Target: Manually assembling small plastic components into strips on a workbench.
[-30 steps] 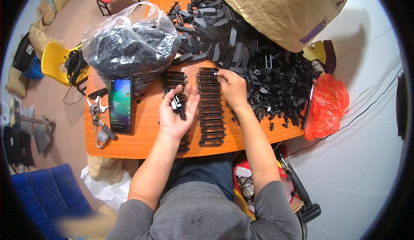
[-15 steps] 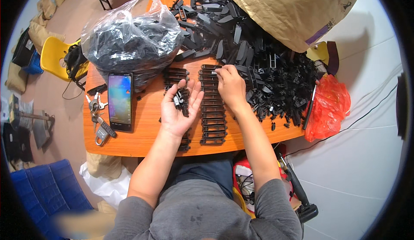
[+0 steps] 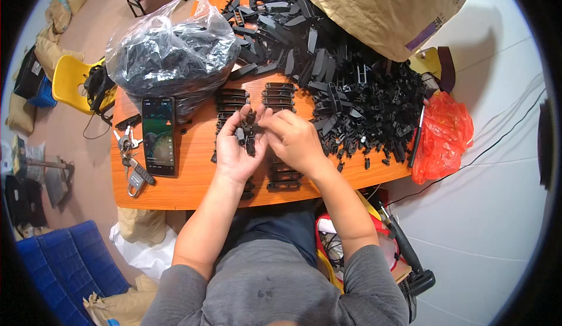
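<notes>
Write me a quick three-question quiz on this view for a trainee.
1. Which hand cradles small black parts in its upturned palm?
2. True or false: the phone lies beside the keys.
3. What colour is the plastic bag next to the black stick: A) blue, B) red, C) green?

Key: 1. the left hand; 2. true; 3. B

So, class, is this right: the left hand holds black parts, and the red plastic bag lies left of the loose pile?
Wrong side: the head view shows the red plastic bag lying right of the loose pile. The left hand does hold black parts.
</notes>
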`<state>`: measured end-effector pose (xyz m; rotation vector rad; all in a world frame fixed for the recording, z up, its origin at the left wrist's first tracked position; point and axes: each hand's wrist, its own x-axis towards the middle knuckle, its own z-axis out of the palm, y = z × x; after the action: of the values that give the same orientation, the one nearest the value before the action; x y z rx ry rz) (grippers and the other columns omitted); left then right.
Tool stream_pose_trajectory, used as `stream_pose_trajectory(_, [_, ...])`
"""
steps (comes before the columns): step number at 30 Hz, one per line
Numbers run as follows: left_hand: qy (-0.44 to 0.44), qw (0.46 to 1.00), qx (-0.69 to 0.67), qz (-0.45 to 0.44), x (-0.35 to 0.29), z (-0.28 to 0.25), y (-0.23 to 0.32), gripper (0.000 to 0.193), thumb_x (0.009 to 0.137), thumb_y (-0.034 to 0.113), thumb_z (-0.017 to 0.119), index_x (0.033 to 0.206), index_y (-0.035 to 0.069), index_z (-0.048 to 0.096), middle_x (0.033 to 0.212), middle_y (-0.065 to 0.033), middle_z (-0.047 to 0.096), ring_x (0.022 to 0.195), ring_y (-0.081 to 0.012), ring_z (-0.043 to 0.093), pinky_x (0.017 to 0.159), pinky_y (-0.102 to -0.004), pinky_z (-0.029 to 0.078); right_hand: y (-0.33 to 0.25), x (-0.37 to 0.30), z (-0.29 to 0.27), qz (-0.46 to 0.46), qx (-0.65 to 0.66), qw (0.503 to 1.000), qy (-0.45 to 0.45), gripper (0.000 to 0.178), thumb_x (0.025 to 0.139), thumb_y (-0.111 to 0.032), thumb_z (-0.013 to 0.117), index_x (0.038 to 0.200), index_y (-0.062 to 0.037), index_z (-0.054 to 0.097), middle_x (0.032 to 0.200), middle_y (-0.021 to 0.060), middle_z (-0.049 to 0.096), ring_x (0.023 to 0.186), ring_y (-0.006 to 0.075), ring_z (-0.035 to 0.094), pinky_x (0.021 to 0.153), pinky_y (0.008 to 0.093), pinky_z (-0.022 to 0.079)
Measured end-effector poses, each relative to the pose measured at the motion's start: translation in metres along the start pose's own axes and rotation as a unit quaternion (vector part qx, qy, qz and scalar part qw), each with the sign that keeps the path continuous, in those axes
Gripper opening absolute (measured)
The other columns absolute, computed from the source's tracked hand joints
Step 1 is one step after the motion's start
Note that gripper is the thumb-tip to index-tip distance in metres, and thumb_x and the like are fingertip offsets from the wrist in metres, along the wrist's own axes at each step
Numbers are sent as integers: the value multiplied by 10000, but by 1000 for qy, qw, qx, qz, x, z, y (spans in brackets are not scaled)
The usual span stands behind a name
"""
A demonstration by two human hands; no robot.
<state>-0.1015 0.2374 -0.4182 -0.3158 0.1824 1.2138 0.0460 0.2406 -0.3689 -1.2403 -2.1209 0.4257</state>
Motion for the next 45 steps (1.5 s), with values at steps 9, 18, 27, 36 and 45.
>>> stream_pose_trajectory(9, [47, 998, 43, 10, 3, -4, -11, 217, 985, 208, 504, 1102, 60, 609, 1196, -138, 626, 1229, -313, 554, 965, -427, 519, 6, -24, 10, 94, 57, 991, 79, 117, 840, -94, 704, 932, -26, 680, 844, 76, 688, 704, 207, 671, 629, 295, 537])
stream_pose_trajectory(18, [100, 990, 101, -7, 6, 11, -16, 143, 954, 154, 620, 1050, 48, 614, 1093, -112, 649, 1070, -266, 634, 956, -431, 547, 31, -16, 2, 246, 321, 908, 114, 141, 866, -54, 707, 995, 3, 700, 908, 42, 695, 687, 66, 616, 571, 199, 496])
stream_pose_trajectory(27, [131, 977, 167, 33, 0, 14, -21, 296, 883, -25, 647, 1156, -6, 536, 1048, -117, 652, 1025, -234, 653, 909, -318, 583, 23, -12, 4, 167, 161, 946, 228, 114, 828, 2, 696, 940, 25, 699, 931, 123, 706, 807, 173, 677, 699, 271, 536])
stream_pose_trajectory(36, [148, 984, 88, 33, -6, 6, -4, 247, 883, -54, 631, 1114, -8, 557, 1098, -162, 629, 1099, -322, 635, 911, -340, 593, 92, 15, 18, 60, -36, 992, 107, 126, 806, -39, 699, 929, -59, 720, 956, 79, 717, 866, 255, 697, 757, 321, 551])
stream_pose_trajectory(45, [139, 987, 69, 44, -4, 5, 1, 227, 896, -48, 618, 1108, -11, 547, 1100, -174, 622, 1100, -332, 631, 944, -385, 579, 93, 15, 23, 54, -51, 993, 93, 102, 806, -32, 691, 902, -62, 707, 943, 69, 711, 886, 253, 690, 766, 339, 549])
